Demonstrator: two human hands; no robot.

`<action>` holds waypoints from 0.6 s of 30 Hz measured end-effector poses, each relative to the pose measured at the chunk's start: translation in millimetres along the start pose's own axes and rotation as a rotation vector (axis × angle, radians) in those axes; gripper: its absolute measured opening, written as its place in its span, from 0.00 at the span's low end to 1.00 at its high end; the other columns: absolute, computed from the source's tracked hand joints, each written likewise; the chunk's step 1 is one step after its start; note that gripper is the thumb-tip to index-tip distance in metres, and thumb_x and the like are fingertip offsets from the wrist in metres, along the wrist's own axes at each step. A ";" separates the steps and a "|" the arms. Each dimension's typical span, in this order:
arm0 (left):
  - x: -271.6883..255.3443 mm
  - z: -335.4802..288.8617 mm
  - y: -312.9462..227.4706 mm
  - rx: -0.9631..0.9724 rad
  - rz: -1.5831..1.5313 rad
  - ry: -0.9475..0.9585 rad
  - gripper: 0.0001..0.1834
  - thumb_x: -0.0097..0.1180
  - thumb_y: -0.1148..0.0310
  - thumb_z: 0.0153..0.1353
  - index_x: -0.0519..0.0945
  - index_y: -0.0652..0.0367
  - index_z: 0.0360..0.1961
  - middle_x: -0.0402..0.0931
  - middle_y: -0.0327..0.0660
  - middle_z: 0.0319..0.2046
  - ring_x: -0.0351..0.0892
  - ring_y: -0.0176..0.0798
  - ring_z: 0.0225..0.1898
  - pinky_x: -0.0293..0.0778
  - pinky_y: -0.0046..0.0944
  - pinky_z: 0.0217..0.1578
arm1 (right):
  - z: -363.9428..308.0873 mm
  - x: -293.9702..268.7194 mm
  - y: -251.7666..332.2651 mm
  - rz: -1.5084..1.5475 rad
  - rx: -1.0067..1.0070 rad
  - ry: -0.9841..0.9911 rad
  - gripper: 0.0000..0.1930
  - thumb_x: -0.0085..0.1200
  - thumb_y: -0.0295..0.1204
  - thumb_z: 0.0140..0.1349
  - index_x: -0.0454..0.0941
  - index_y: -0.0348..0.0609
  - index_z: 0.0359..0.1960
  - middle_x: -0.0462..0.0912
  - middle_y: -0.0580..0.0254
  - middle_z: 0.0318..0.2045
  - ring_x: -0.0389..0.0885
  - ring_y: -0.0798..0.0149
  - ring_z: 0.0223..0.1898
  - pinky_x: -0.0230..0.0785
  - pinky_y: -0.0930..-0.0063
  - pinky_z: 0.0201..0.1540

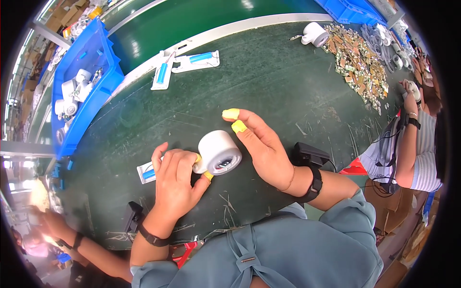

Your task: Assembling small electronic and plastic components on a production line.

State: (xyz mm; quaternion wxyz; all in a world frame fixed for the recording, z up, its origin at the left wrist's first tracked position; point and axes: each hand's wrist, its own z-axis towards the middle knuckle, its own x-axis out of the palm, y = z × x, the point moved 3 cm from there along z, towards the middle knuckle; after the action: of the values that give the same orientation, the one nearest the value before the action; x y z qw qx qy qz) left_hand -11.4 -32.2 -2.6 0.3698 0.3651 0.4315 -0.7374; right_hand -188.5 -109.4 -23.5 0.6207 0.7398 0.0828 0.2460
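My left hand point(178, 178) pinches the short stem of a white round housing point(215, 146) between thumb and fingertips. The housing's ringed end tilts toward me, with dark parts showing inside. Just right of it, my right hand point(261, 151) is open and holds nothing, thumb and index finger stretched out. Yellow covers wrap several of my fingertips. Partly hidden behind my left hand lies a white piece with a blue cylindrical cell point(148, 174). Farther off are two white plastic pieces point(162, 74) point(196, 62), each with a blue cell and thin wires.
A blue bin point(113, 79) of white housings stands at the left. Far right are a white housing point(314, 34), a heap of small circuit boards point(357, 62) and grey-white parts point(386, 45). Black devices point(309, 154) point(133, 216) sit by my wrists. Co-workers' arms point(408, 139) point(91, 249) show on both sides.
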 end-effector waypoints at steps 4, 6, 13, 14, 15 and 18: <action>4.3 -1.6 -2.7 0.046 0.039 -0.008 0.26 0.69 0.72 0.38 0.72 0.59 0.40 0.75 0.41 0.32 0.75 0.46 0.37 0.60 0.59 0.57 | 0.0 -1.6 -6.8 -0.008 0.031 0.032 0.16 0.40 0.29 0.74 0.68 0.41 0.60 0.73 0.70 0.52 0.69 0.78 0.51 0.61 0.82 0.55; 4.6 -0.8 -3.9 0.043 0.033 -0.003 0.26 0.70 0.72 0.37 0.72 0.60 0.40 0.75 0.41 0.31 0.75 0.45 0.36 0.61 0.58 0.57 | 0.0 -1.5 -7.9 -0.009 -0.001 0.033 0.15 0.40 0.29 0.73 0.68 0.41 0.59 0.74 0.71 0.51 0.69 0.78 0.49 0.62 0.82 0.54; -1.6 2.1 -4.3 0.018 0.033 0.007 0.22 0.68 0.73 0.40 0.72 0.58 0.38 0.73 0.42 0.29 0.75 0.47 0.34 0.62 0.55 0.55 | 0.8 1.2 -13.7 -0.086 -0.054 0.040 0.15 0.43 0.28 0.73 0.69 0.39 0.58 0.74 0.70 0.48 0.70 0.77 0.49 0.64 0.81 0.54; -2.6 1.1 0.2 -0.038 0.023 0.033 0.20 0.67 0.73 0.43 0.72 0.59 0.37 0.72 0.44 0.28 0.74 0.49 0.33 0.63 0.55 0.55 | 2.1 -0.1 -15.3 -0.117 -0.053 0.032 0.15 0.43 0.27 0.72 0.69 0.39 0.58 0.74 0.69 0.48 0.70 0.77 0.49 0.64 0.80 0.54; -5.5 0.7 5.5 -0.069 0.070 0.050 0.19 0.66 0.73 0.44 0.72 0.59 0.37 0.72 0.45 0.28 0.74 0.50 0.33 0.63 0.55 0.54 | 3.7 -1.8 -19.4 -0.079 -0.059 0.028 0.15 0.44 0.27 0.72 0.68 0.39 0.58 0.74 0.69 0.49 0.70 0.76 0.50 0.64 0.80 0.55; -31.1 -14.3 31.8 -0.225 0.217 0.083 0.16 0.62 0.75 0.46 0.72 0.60 0.38 0.73 0.47 0.29 0.74 0.55 0.34 0.66 0.54 0.48 | 6.3 -9.1 -14.6 0.031 -0.043 0.013 0.15 0.46 0.27 0.71 0.68 0.39 0.58 0.74 0.68 0.50 0.70 0.76 0.52 0.63 0.79 0.58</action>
State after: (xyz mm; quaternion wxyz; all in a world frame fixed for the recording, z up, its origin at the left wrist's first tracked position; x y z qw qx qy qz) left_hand 33.3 -23.4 7.2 0.4677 0.3960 0.4844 -0.6244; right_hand -190.8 -115.7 -40.6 0.6319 0.7260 0.0701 0.2620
